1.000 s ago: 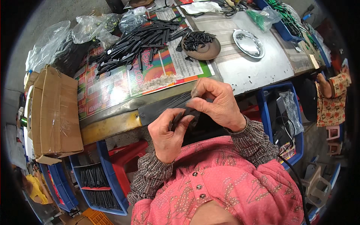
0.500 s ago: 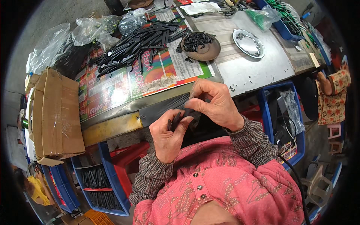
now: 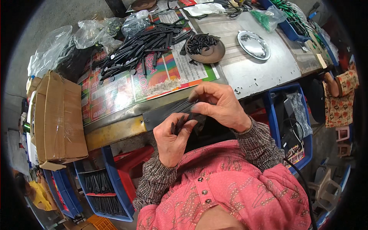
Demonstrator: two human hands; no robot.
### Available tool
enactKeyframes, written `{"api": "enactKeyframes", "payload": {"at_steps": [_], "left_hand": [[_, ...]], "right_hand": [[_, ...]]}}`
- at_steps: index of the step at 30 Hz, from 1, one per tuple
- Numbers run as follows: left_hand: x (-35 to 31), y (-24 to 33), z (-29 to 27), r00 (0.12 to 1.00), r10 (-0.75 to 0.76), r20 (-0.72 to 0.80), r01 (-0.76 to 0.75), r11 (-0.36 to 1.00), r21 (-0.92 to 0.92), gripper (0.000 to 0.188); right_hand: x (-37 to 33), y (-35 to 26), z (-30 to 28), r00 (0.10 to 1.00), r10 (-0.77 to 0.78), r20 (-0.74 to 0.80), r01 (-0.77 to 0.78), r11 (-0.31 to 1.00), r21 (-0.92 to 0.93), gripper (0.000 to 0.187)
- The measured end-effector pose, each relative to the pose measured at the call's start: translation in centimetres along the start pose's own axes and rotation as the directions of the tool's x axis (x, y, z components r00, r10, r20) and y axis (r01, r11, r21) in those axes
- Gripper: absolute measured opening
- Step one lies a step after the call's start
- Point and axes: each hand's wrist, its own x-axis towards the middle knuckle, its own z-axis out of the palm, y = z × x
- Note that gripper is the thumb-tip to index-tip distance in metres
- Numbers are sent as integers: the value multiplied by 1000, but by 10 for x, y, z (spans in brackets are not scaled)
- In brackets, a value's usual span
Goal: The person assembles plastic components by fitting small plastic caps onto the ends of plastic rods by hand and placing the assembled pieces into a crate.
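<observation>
In front of my chest, over the table's near edge, my left hand [image 3: 171, 140] is closed around a slim black plastic piece [image 3: 178, 125] whose dark end sticks up between thumb and fingers. Just above and to its right is my right hand [image 3: 221, 105], thumb and index finger bent together at the left hand's fingertips. Whatever it pinches is too small and dark to make out. Beyond the hands stands a round brown dish [image 3: 214, 55] heaped with small black parts [image 3: 200, 43]. Left of the dish, a pile of long black strips [image 3: 147, 44] lies on printed sheets.
A white-rimmed plate [image 3: 264, 56] with small dark bits sits right of the dish. At left stands a cardboard box [image 3: 63, 122]. Blue crates [image 3: 273, 119] flank me below the table, beside a red stool [image 3: 132, 163]. Another person's patterned clothing [image 3: 341, 105] shows far right.
My right thumb and index finger have shifted slightly against the left fingertips. The left hand keeps its grip on the black piece, almost unmoved.
</observation>
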Motion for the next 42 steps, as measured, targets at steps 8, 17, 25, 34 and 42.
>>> {"api": "enactKeyframes", "payload": {"at_steps": [8,17,25,34,42], "left_hand": [[0,1,1,1000,4,10,-4,999,51,13],[-1,-5,1,998,-58,38,59,998,-25,15],[0,-4,0,1000,-28,4,28,998,-56,15],[0,-1,2,1000,-22,-6,23,1000,22,14],[2,-1,-2,996,-73,52,75,996,-40,14]], "right_hand": [[-1,15,-3,994,-109,-4,109,993,-53,9],[1,8,-7,998,-51,48,47,996,75,11],[2,3,3,1000,-7,-19,9,998,67,10],[1,18,-2,995,-94,-16,91,987,-136,9],[3,10,-7,998,-22,57,18,996,83,8]]}}
